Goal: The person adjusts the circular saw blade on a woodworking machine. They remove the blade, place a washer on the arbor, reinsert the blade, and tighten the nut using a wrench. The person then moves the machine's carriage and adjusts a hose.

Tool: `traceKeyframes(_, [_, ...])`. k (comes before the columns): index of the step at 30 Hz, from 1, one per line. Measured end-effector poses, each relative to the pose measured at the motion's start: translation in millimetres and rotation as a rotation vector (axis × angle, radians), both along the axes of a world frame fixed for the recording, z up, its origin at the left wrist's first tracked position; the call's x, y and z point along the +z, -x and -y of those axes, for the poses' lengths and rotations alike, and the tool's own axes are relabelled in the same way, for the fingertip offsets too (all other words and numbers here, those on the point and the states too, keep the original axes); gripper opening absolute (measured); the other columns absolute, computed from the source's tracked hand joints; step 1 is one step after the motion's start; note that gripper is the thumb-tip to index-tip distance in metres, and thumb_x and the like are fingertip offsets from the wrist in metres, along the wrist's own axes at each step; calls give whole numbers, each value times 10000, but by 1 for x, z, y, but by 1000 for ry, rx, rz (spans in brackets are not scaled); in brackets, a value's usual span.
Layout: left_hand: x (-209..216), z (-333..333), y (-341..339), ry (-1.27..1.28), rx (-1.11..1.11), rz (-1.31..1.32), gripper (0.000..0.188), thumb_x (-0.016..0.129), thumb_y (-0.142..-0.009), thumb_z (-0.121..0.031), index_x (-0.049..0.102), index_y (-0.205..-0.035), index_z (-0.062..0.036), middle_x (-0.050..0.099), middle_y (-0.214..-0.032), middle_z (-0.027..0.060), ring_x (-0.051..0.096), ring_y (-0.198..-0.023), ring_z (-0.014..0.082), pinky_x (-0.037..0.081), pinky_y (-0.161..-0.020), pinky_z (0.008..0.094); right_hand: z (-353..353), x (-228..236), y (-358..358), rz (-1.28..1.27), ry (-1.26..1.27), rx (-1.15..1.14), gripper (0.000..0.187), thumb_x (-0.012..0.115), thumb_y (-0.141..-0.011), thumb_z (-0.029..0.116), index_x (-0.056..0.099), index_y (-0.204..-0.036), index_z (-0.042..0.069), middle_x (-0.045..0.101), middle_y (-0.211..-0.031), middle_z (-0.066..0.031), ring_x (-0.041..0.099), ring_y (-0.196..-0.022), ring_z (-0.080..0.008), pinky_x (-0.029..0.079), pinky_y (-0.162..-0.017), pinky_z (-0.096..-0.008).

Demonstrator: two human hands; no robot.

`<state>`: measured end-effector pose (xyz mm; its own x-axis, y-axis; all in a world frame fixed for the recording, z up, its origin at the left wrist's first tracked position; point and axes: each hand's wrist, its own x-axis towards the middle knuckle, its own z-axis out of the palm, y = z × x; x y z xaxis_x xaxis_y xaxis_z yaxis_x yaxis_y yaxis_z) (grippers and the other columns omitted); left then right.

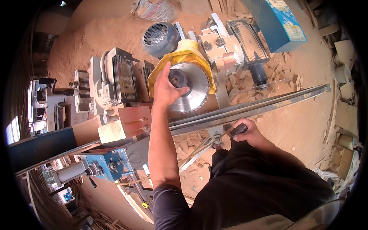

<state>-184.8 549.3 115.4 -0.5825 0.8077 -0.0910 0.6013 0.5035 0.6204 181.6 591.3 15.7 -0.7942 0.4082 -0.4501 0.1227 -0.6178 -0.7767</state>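
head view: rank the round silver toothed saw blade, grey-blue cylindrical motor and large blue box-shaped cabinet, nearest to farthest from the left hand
1. Round silver toothed saw blade: nearest; the left hand covers part of it.
2. Grey-blue cylindrical motor: above the hand in view.
3. Large blue box-shaped cabinet: farthest, toward the upper right.

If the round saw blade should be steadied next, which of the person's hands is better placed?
Probably the left hand: it is spread at the middle of the saw blade. The right hand is on the near side of the metal rail, gripping a dark object.
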Motion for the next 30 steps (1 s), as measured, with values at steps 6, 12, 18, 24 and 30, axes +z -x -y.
traceKeyframes(6, [1, 19, 7, -13, -106, -34, 1121, 954, -553, -163, 400, -1519, -31, 495, -1483, 202, 480, -1381, 327, 388, -1158, 389, -3, 11, 21, 1, -86, 61, 359, 796, -707, -92, 632, -999, 40, 675, -832, -36, 643, -702, -94, 527, -629, -262])
traceKeyframes(12, [3, 9, -1, 40, -25, -58, 1082, 931, -603, -201, 388, -1530, -73, 478, -1496, 189, 440, -1400, 362, 377, -1167, 409, 2, 17, 50, -25, -26, 64, 355, 800, -701, -83, 630, -986, 43, 672, -825, -42, 637, -680, -99, 511, -602, -266])
traceKeyframes(18, [-3, 12, 11, 1, -152, -33, 1138, 934, -590, -109, 332, -1554, -59, 407, -1545, 213, 348, -1467, 353, 305, -1214, 408, 9, 24, 61, -17, -145, 134, 353, 814, -705, -57, 636, -990, 51, 674, -842, -9, 616, -720, -63, 485, -630, -231])
traceKeyframes(24, [-17, 66, -23, -246, 95, -29, 1025, 856, -715, -39, 278, -1561, -34, 368, -1559, 225, 326, -1468, 370, 301, -1203, 410, 3, 32, 67, -17, -194, 140, 371, 834, -698, -28, 649, -1005, 66, 669, -852, 12, 600, -730, -42, 480, -638, -222])
traceKeyframes(30, [-71, 151, -135, -364, 366, 159, 541, 767, -822, -24, 579, -1322, 63, 651, -1262, 236, 622, -1200, 338, 455, -1052, 388, -7, 58, 113, 0, -473, 111, 359, 825, -697, -57, 650, -991, 52, 644, -911, -11, 608, -804, -87, 483, -711, -250])
